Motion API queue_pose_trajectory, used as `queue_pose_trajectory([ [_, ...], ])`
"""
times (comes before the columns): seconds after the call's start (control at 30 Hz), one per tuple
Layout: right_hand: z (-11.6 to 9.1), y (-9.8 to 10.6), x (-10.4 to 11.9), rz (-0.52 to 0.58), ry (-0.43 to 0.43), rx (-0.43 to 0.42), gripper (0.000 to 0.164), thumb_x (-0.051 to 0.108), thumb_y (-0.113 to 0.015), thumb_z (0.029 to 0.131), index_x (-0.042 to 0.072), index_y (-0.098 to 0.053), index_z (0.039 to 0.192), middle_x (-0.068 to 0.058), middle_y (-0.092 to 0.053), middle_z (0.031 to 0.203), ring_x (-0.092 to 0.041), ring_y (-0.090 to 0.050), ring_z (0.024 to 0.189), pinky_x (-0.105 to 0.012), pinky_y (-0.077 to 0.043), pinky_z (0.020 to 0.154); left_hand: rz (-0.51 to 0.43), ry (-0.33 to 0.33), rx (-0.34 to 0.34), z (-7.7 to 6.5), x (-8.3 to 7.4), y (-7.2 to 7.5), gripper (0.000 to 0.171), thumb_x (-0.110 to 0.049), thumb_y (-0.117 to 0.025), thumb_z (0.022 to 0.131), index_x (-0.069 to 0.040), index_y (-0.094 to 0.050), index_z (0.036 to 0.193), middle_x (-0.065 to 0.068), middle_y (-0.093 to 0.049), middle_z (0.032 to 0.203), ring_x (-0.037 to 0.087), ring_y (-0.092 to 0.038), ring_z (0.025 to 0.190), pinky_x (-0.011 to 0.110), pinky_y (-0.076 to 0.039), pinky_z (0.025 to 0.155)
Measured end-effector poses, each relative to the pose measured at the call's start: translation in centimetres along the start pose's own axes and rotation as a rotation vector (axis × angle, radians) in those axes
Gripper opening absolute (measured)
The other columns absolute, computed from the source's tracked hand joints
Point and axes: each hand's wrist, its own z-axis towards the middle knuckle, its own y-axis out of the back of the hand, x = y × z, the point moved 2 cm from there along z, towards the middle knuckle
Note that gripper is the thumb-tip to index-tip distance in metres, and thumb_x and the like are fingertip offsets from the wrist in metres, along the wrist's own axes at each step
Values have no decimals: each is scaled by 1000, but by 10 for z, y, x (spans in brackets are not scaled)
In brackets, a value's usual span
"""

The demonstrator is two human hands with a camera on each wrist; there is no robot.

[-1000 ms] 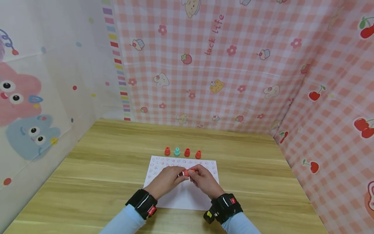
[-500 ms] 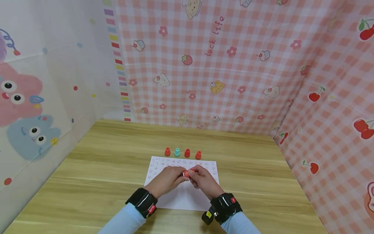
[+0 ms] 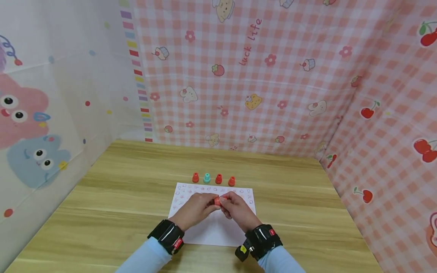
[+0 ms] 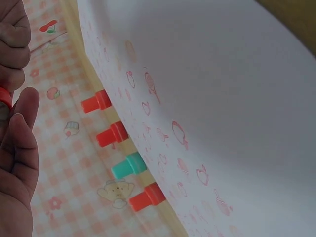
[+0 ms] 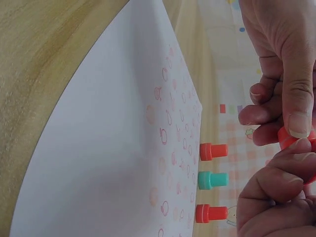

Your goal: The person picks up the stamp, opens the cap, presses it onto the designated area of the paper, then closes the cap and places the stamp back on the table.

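Note:
Both hands meet above the sheet of paper [image 3: 211, 231] in the head view, pinching one small red stamp [image 3: 217, 201] between them. My left hand [image 3: 194, 209] grips its left end with thumb and fingers; my right hand [image 3: 239, 211] holds the right end. Fingers hide most of the stamp. Part of its red body [image 5: 285, 139] shows between the thumbs in the right wrist view. At the left edge of the left wrist view, a red rim [image 4: 4, 97] surrounds a greyish end. Rows of small red and pink fruit-like prints cover the far part of the paper.
Behind the paper's far edge several stamps stand in a row: a red one [image 3: 195, 177], a teal one [image 3: 206, 178], then another red stamp [image 3: 219, 179] and a red stamp [image 3: 231, 181] to the right. Patterned cloth walls [image 3: 239, 83] enclose the wooden table [image 3: 300, 212].
The stamp's dark and white left part, visible a second ago, has gone from sight; only red shows between the hands. The hands have barely moved.

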Motion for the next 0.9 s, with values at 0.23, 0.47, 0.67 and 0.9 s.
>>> queue_pose_trajectory([
  [0.23, -3, 0, -1, -41, -4, 15, 22, 22, -53, 104, 1, -53, 112, -3, -53, 83, -15, -46, 70, -25, -35, 60, 5, 13, 4, -3, -2, -1, 10, -24, -72, 91, -15, -68, 95, -13, -61, 78, 2, -52, 70, 22, -45, 64],
  [0.47, -5, 0, -1, -140, 9, -5, 21, 20, -54, 103, 2, -55, 112, -3, -55, 82, -16, -47, 70, -25, -37, 60, 40, 65, 56, -4, -3, -2, 13, -24, -74, 91, -14, -68, 98, -9, -64, 82, 5, -57, 73, 26, -47, 69],
  [0.67, -3, 8, 0, -271, 25, -52, 17, 19, -55, 103, 3, -57, 109, -6, -56, 83, -18, -50, 72, -26, -39, 62, 105, 139, 107, -6, -5, 1, 44, -26, -74, 90, 0, -65, 124, 9, -71, 103, 20, -67, 90, 37, -54, 79],
  [0.9, 1, 33, 4, -351, -1, -163, 17, 19, -56, 103, 4, -58, 109, -8, -57, 87, -32, -54, 82, -29, -41, 64, 290, 158, 59, -11, 1, 6, 39, -33, -76, 88, -5, -69, 114, 11, -71, 107, 26, -67, 99, 43, -54, 83],
])
